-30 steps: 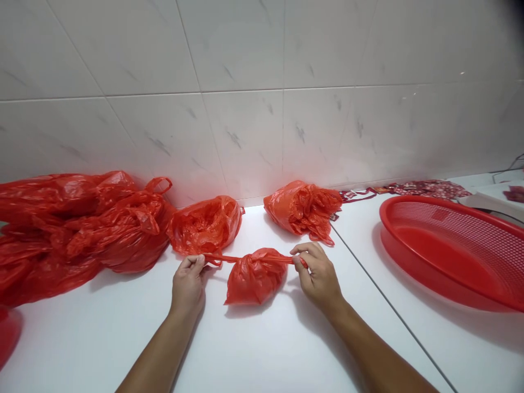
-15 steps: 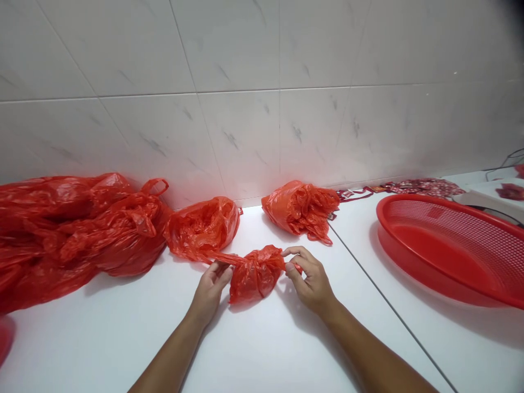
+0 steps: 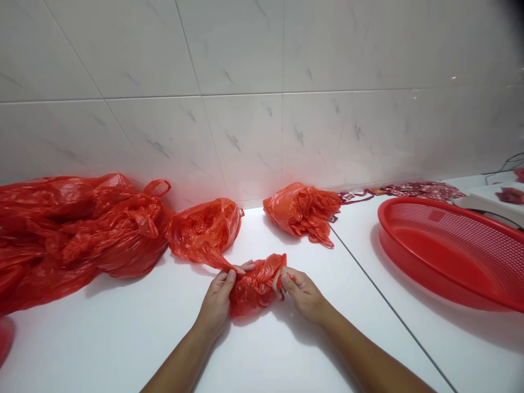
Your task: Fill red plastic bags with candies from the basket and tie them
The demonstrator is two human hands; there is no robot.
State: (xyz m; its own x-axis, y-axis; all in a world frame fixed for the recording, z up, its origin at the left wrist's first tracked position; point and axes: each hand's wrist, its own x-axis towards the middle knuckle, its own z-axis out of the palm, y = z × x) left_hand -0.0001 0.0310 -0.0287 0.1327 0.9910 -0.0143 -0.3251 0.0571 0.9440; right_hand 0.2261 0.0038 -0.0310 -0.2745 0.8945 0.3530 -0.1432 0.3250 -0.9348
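A small bunched red plastic bag (image 3: 256, 292) lies on the white table between my hands, its film crumpled and twisted at the top. My left hand (image 3: 221, 292) is closed on the bag's left side, pinching a gathered strip of red film that stretches toward the open-mouthed red plastic bag (image 3: 204, 229) behind it. At the other side, my right hand (image 3: 301, 292) pinches a twisted end of the small bag between thumb and bent fingers. What the small bag contains cannot be made out.
Large crumpled red bags (image 3: 82, 229) fill the left side. Another bundled red bag (image 3: 303, 213) sits near the tiled wall (image 3: 245, 125). On the right stands a red plastic basket (image 3: 442, 262), with small dark-red packets (image 3: 426, 190) behind it. A seam (image 3: 388, 303) crosses the table.
Both hands and the small bag have shifted slightly nearer to me. My left hand has moved right against the bag, and my right fingers have curled in around its twisted end.
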